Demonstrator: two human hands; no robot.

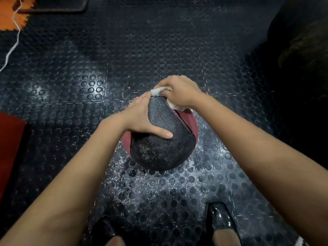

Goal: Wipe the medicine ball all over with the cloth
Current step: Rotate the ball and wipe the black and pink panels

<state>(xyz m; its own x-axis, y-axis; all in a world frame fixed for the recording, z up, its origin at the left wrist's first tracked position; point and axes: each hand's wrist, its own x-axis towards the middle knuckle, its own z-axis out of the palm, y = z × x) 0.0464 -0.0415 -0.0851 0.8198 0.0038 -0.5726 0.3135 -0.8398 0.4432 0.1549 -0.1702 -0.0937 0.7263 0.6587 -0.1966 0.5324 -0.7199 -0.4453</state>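
Medicine ball (pixel 159 148) sits on a dark rubber floor (pixel 142 50) studded with raised round dots, directly ahead of the person's feet and between the two outstretched forearms. Its skin is split into panels: a broad black panel faces the camera, covered in a fine pebbled grain that looks scuffed and greyish in patches, and dull red panels show along the right side and at the lower left edge. A thin dark seam runs between the black and the red on the right.

Left hand (pixel 140 119) lies flat against the upper left of the ball, fingers straight and reaching over the top, thumb stretched out across the black panel; it presses the ball rather than curling round it. Right hand (pixel 179 91) is on the far top of the ball with its fingers curled down over a white cloth (pixel 159 91). The cloth is bunched under the palm, with one fluffy edge poking out to the left beside the left fingertips and another showing under the wrist against the red panel.

Around the ball the floor glistens with pale specks and streaks. Two glossy black shoes appear at the bottom edge, the left shoe (pixel 103 229) and the right shoe (pixel 221 221). A white cord (pixel 12 45) trails down the upper left corner past an orange mat (pixel 10 13), and a red mat (pixel 8 148) lies at the left edge.
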